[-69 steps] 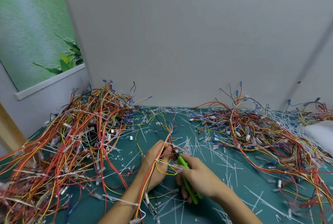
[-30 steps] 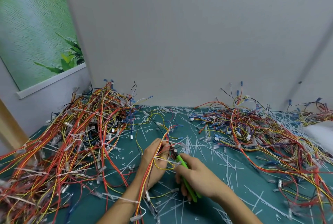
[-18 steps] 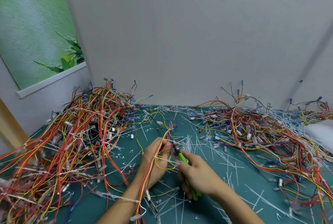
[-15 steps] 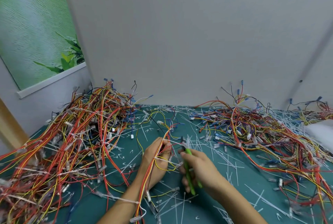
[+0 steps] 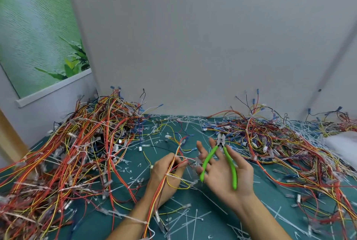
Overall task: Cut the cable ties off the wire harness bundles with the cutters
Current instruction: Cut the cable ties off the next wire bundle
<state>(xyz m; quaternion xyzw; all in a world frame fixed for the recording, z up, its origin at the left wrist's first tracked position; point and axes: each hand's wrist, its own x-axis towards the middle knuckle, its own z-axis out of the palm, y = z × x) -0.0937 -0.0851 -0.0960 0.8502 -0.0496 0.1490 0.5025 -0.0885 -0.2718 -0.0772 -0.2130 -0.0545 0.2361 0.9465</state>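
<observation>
Head camera showed the left hand (image 5: 167,174) curled tightly round a wire harness bundle (image 5: 178,148) of red, orange and yellow leads, which ran up out of the fist and back down along the forearm. Just beside it the right hand (image 5: 226,174) lay palm up with its fingers spread and straight, and the cutters (image 5: 220,141) rested loose across them, green handles splayed and the head pointing away from the person. A white cable tie (image 5: 179,177) was on the bundle at the left fist. This looked like a pause between cuts, the tool being re-seated. The next move would call for closing the fingers on the handles, then nosing the blades under that tie without nicking a lead. Snipped tie offcuts (image 5: 185,218) littered the green mat (image 5: 212,210), with heaps of harnesses to the left (image 5: 77,152) and right (image 5: 270,143).
</observation>
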